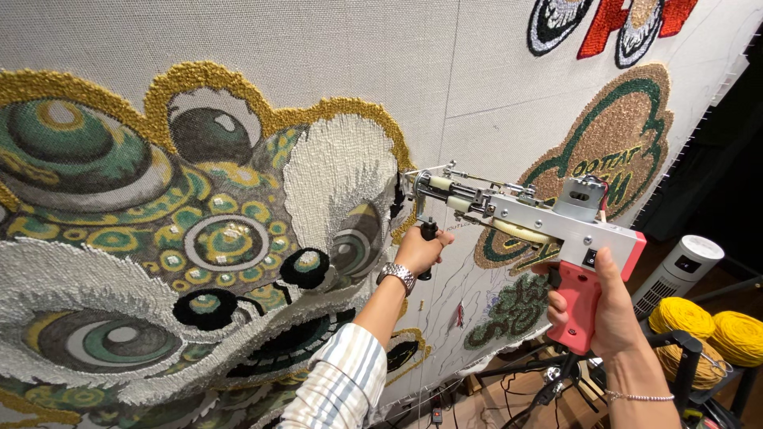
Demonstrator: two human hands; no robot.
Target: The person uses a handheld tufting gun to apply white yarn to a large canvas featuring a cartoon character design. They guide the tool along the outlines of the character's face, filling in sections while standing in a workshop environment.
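A tufting gun [528, 218] with a silver body and a pink grip points its needle tip at a stretched grey cloth [485, 71]. My right hand [608, 306] is closed around the pink grip at the lower right. My left hand [419, 249], with a metal watch on the wrist and a striped sleeve, grips the gun's black front handle. The needle touches the cloth at the right edge of a large tufted lion-like face [199, 238] in green, gold, white and black yarn.
More tufted patches, a brown and green emblem [628, 135] and a red and white piece [620, 24], sit to the right on the cloth. Yellow yarn cones [711, 326] and a white cylindrical device [675, 274] stand at the lower right. Stands and cables lie below.
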